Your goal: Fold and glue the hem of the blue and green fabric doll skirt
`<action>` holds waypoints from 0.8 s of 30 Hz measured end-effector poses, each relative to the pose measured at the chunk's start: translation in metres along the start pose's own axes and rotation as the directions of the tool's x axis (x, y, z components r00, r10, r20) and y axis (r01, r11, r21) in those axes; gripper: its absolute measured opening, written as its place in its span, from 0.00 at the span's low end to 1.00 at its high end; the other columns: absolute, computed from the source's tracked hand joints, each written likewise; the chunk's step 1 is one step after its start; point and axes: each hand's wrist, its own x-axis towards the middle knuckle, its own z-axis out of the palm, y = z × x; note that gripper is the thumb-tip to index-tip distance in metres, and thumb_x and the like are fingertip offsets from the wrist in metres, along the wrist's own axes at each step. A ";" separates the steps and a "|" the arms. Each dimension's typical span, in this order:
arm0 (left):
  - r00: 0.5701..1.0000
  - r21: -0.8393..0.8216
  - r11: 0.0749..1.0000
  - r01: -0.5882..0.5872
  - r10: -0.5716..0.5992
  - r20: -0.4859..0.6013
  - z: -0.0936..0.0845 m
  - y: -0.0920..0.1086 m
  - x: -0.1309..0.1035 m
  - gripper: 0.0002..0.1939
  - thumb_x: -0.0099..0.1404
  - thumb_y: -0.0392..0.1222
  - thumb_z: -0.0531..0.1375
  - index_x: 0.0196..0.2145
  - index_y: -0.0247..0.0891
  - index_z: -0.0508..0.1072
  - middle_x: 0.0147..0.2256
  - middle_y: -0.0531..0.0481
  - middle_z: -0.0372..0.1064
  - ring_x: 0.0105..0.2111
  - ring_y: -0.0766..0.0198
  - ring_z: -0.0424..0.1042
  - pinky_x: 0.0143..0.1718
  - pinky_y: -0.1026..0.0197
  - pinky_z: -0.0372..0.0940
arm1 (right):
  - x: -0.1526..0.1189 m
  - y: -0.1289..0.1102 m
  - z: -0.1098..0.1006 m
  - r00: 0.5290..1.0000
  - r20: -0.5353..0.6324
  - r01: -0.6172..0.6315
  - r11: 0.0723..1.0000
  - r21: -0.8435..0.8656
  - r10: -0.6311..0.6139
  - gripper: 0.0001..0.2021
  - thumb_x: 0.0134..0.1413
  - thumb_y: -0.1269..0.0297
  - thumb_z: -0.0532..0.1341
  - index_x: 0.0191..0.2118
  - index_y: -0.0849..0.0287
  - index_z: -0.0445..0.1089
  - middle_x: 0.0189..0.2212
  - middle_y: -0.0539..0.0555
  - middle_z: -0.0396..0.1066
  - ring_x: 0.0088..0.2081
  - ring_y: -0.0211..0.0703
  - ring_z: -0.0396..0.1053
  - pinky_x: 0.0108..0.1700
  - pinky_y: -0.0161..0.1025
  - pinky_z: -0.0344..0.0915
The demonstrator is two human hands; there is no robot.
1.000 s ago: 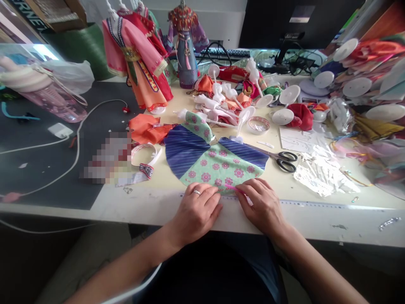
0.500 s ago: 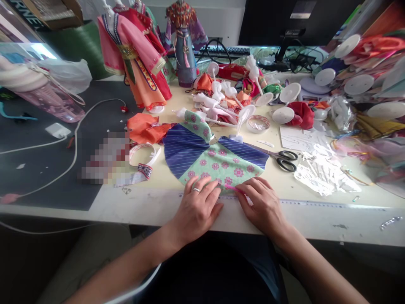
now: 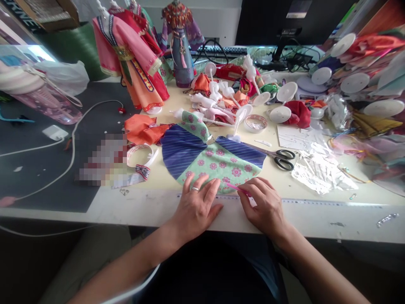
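A green floral cloth (image 3: 221, 162) with dark blue striped panels (image 3: 179, 147) lies spread near the table's front edge. My left hand (image 3: 198, 204) rests on its lower edge with fingers apart, a ring on one finger; nothing is held in it. At the cloth's lower right, my right hand (image 3: 262, 202) pinches a thin pink tool (image 3: 234, 186) whose tip points left over the fabric. A clear ruler (image 3: 303, 202) lies along the front edge, partly under the right hand. Black-handled scissors (image 3: 283, 159) sit right of the cloth, their blades meeting the blue panel.
Dressed doll figures (image 3: 126, 55) stand at the back left. White doll parts and stands (image 3: 243, 114) are piled behind the cloth. Tape rolls (image 3: 255, 123), orange fabric (image 3: 144, 128), clear plastic (image 3: 319, 171), a white cable (image 3: 74, 143) and a monitor (image 3: 284, 21) surround the work.
The whole view has shifted slightly, with the table items a little further left. The pink tool's tip shows more clearly above the cloth. My left hand stays on the fabric.
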 end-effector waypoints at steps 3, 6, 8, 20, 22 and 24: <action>0.999 -0.027 0.999 0.017 -0.018 -0.031 -0.002 -0.002 -0.001 0.27 0.67 0.44 0.56 0.59 0.27 0.58 0.50 0.38 0.71 0.55 0.47 0.63 0.60 0.39 0.51 | -0.001 0.000 0.001 1.000 -0.028 -0.007 1.000 0.013 0.008 0.06 0.53 0.76 0.61 0.36 0.60 0.67 0.27 0.53 0.69 0.30 0.40 0.67 0.41 0.43 0.68; 0.998 -0.031 0.999 0.013 -0.014 -0.055 -0.003 -0.003 -0.001 0.27 0.67 0.43 0.56 0.59 0.28 0.57 0.51 0.38 0.70 0.55 0.48 0.63 0.60 0.39 0.52 | 0.000 0.000 0.002 0.999 -0.048 -0.018 0.999 0.034 0.020 0.06 0.52 0.76 0.61 0.36 0.59 0.67 0.27 0.52 0.69 0.30 0.40 0.67 0.41 0.44 0.68; 0.999 -0.032 0.999 0.001 -0.003 -0.043 -0.003 -0.003 -0.002 0.27 0.67 0.42 0.56 0.59 0.27 0.57 0.51 0.38 0.70 0.56 0.47 0.63 0.60 0.38 0.52 | 0.001 0.000 0.002 0.998 -0.055 -0.024 0.999 0.045 0.027 0.07 0.52 0.77 0.61 0.36 0.59 0.67 0.27 0.53 0.69 0.30 0.40 0.67 0.41 0.44 0.68; 0.998 -0.004 0.999 -0.048 0.048 -0.034 -0.001 -0.004 0.000 0.24 0.66 0.40 0.58 0.57 0.29 0.62 0.50 0.39 0.72 0.53 0.46 0.66 0.59 0.37 0.53 | 0.001 -0.003 0.000 0.997 -0.042 -0.059 0.997 0.053 0.061 0.05 0.55 0.76 0.59 0.36 0.59 0.67 0.28 0.53 0.68 0.31 0.40 0.66 0.41 0.43 0.67; 0.998 0.001 0.998 -0.055 0.055 -0.034 -0.001 -0.004 0.000 0.23 0.66 0.40 0.58 0.56 0.29 0.63 0.49 0.40 0.73 0.53 0.46 0.66 0.59 0.37 0.53 | 0.002 -0.003 -0.001 0.997 -0.037 -0.062 0.996 0.057 0.064 0.05 0.55 0.76 0.58 0.36 0.59 0.67 0.28 0.53 0.68 0.31 0.40 0.65 0.41 0.42 0.66; 0.997 0.000 0.998 -0.063 0.063 -0.041 0.000 -0.004 0.000 0.23 0.66 0.40 0.58 0.56 0.30 0.63 0.49 0.40 0.72 0.53 0.46 0.67 0.59 0.37 0.53 | 0.002 -0.004 -0.001 0.997 -0.037 -0.060 0.997 0.058 0.062 0.05 0.56 0.75 0.57 0.36 0.59 0.67 0.28 0.53 0.68 0.31 0.40 0.65 0.40 0.42 0.66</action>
